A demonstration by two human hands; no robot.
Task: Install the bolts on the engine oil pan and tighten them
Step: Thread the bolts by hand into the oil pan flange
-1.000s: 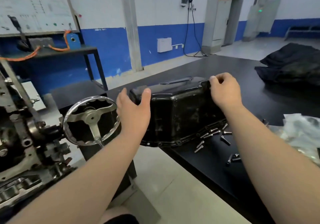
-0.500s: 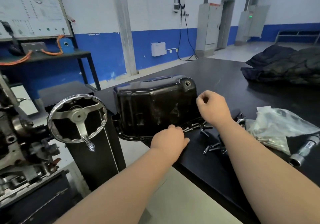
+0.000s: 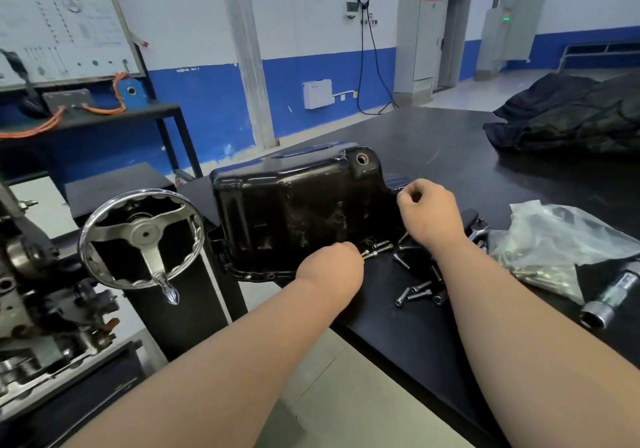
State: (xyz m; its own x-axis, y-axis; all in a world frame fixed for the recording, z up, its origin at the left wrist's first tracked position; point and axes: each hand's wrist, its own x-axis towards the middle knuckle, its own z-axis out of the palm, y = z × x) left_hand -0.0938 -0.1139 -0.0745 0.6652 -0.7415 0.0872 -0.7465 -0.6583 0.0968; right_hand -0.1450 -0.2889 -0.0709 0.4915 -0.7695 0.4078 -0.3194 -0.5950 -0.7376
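The black engine oil pan [image 3: 301, 212] lies upside down at the near left corner of the black table [image 3: 450, 149], its flange down and its drain hole at the top right. Several loose silver bolts [image 3: 417, 293] are scattered on the table in front of it. My left hand [image 3: 332, 267] is curled at the pan's near flange, and a bolt [image 3: 372, 254] sticks out from its fingertips. My right hand [image 3: 429, 215] hovers by the pan's right end with fingers curled and thumb against index; nothing shows in it.
A chrome handwheel [image 3: 142, 236] and the engine on its stand [image 3: 31, 274] are at the left. Right of the bolts lie a ratchet [image 3: 479, 227], a plastic bag of fasteners [image 3: 554, 246] and a socket [image 3: 609, 302]. A dark cloth [image 3: 571, 118] lies far right.
Both hands let go of the pan's ends one second ago. The left hand dropped to the near flange and reached right to the bolts; the right hand lowered beside the pan's right end.
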